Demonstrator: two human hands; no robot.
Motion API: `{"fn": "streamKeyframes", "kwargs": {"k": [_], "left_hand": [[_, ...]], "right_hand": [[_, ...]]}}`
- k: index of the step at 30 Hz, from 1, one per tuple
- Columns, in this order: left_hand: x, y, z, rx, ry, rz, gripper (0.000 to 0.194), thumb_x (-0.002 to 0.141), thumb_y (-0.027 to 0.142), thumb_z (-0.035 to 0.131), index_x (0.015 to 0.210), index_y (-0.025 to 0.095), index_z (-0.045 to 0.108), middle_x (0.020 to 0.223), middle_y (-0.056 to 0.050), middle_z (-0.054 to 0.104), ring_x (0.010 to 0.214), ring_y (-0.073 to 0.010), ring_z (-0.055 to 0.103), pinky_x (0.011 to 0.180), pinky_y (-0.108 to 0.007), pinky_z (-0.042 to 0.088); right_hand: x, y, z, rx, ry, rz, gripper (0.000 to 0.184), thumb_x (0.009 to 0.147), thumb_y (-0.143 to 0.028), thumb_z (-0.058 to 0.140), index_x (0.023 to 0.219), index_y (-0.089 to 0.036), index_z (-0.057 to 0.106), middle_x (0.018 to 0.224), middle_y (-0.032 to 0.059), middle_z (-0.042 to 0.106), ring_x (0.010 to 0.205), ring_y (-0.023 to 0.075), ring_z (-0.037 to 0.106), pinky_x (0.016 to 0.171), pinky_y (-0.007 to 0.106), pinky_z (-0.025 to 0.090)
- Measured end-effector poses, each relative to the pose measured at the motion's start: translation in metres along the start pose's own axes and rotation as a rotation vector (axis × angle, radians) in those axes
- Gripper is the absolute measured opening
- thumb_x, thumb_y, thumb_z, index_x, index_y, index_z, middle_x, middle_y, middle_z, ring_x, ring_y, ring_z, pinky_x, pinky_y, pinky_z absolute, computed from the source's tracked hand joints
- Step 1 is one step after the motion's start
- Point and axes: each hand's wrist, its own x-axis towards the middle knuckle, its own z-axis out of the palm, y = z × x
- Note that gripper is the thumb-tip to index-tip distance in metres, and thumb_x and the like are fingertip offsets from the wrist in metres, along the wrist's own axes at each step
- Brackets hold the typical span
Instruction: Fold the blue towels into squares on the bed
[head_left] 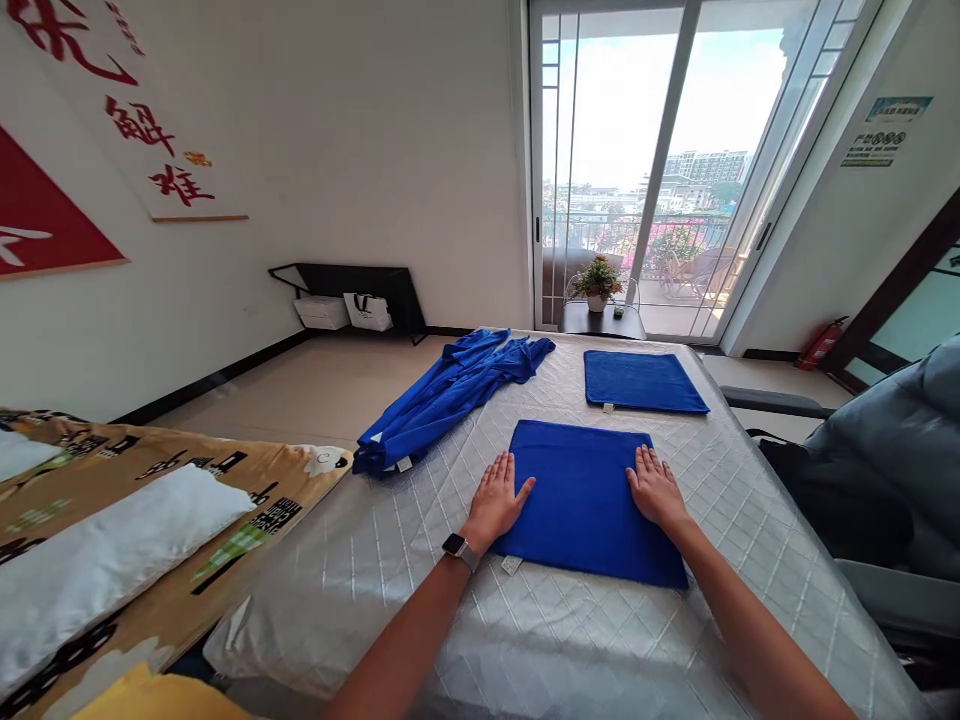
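A blue cloth (pixel 577 500), square and flat, lies in front of me on a plastic-covered mattress (pixel 405 600). My left hand (pixel 498 497) rests flat on its left edge, fingers stretched forward and thumb out; a watch (pixel 460 549) is on that wrist. On the cloth's right side lies my right hand (pixel 658 485), also flat with fingers extended. A small white tag (pixel 511 564) sticks out at the near left edge. Farther back is a second flat blue cloth (pixel 643 381). Loosely bunched blue cloths (pixel 457 395) lie along the mattress's far left side.
To the left, a patterned tan blanket (pixel 292 470) holds a white pillow (pixel 127 560). A small table (pixel 600 322) with a potted plant (pixel 598 283) stands beyond the mattress, before the sliding glass door (pixel 637 150). At right sits a dark padded jacket (pixel 892 430).
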Motion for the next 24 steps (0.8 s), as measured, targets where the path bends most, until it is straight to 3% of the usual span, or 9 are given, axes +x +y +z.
{"fn": "streamKeyframes", "kwargs": {"k": [4,7,9,13,15,17,20,24], "left_hand": [[-0.009,-0.006,-0.004,0.014,0.02,0.018,0.081,0.102,0.064,0.02,0.16,0.008,0.027,0.164,-0.017,0.032,0.153,-0.0291,0.028,0.125,-0.048,0.027],[-0.018,0.011,-0.008,0.031,0.073,0.051,0.08,0.103,0.063,0.02,0.159,0.007,0.03,0.163,-0.018,0.034,0.153,-0.0294,0.028,0.125,-0.048,0.026],[-0.02,0.042,-0.009,0.011,0.091,0.164,0.077,0.104,0.06,0.021,0.158,0.007,0.032,0.163,-0.018,0.033,0.153,-0.0278,0.028,0.125,-0.046,0.027],[-0.014,0.133,-0.001,-0.106,0.071,0.517,0.071,0.106,0.056,0.023,0.159,0.01,0.03,0.164,-0.014,0.032,0.155,-0.023,0.023,0.126,-0.041,0.027],[-0.008,0.172,0.008,-0.158,0.043,0.585,0.07,0.106,0.055,0.022,0.159,0.01,0.032,0.164,-0.014,0.032,0.155,-0.0231,0.023,0.126,-0.041,0.026],[-0.004,0.194,0.017,-0.195,0.013,0.588,0.07,0.106,0.055,0.019,0.157,0.009,0.035,0.163,-0.015,0.034,0.154,-0.0238,0.025,0.126,-0.043,0.027],[-0.006,0.189,0.023,-0.211,-0.004,0.57,0.07,0.106,0.055,0.017,0.158,0.011,0.034,0.163,-0.013,0.034,0.154,-0.0234,0.026,0.126,-0.043,0.026],[-0.017,0.131,0.013,-0.151,-0.013,0.469,0.075,0.105,0.061,0.02,0.159,0.012,0.032,0.165,-0.012,0.03,0.155,-0.0224,0.022,0.127,-0.041,0.024]], "right_hand": [[-0.044,-0.001,0.013,0.017,0.02,-0.023,0.071,0.103,-0.043,0.018,0.162,-0.005,0.022,0.169,0.0106,0.015,0.157,0.0231,0.013,0.127,0.043,0.009],[-0.074,-0.003,0.027,0.04,0.021,-0.053,0.073,0.102,-0.048,0.019,0.162,-0.007,0.021,0.169,0.009,0.013,0.157,0.0217,0.012,0.127,0.043,0.009],[-0.084,-0.005,0.031,0.038,0.032,-0.05,0.073,0.102,-0.047,0.018,0.162,-0.007,0.022,0.169,0.0086,0.014,0.157,0.0212,0.012,0.127,0.043,0.009],[-0.087,-0.006,0.03,0.021,0.057,-0.056,0.07,0.101,-0.042,0.019,0.161,-0.005,0.024,0.169,0.0106,0.015,0.157,0.0223,0.012,0.127,0.044,0.01],[-0.087,-0.004,0.029,0.011,0.055,-0.069,0.067,0.099,-0.034,0.022,0.161,-0.008,0.027,0.169,0.0083,0.017,0.157,0.0217,0.011,0.127,0.044,0.009],[-0.087,-0.003,0.029,0.004,0.054,-0.072,0.067,0.097,-0.027,0.024,0.162,-0.013,0.028,0.169,0.005,0.018,0.157,0.0204,0.01,0.127,0.043,0.008],[-0.088,-0.002,0.029,0.009,0.057,-0.053,0.066,0.098,-0.032,0.022,0.161,-0.013,0.029,0.169,0.0054,0.018,0.157,0.0208,0.012,0.127,0.044,0.01],[-0.088,-0.004,0.029,0.026,0.06,-0.04,0.072,0.101,-0.045,0.017,0.161,-0.006,0.027,0.169,0.0102,0.015,0.157,0.0228,0.014,0.127,0.045,0.01]]}}
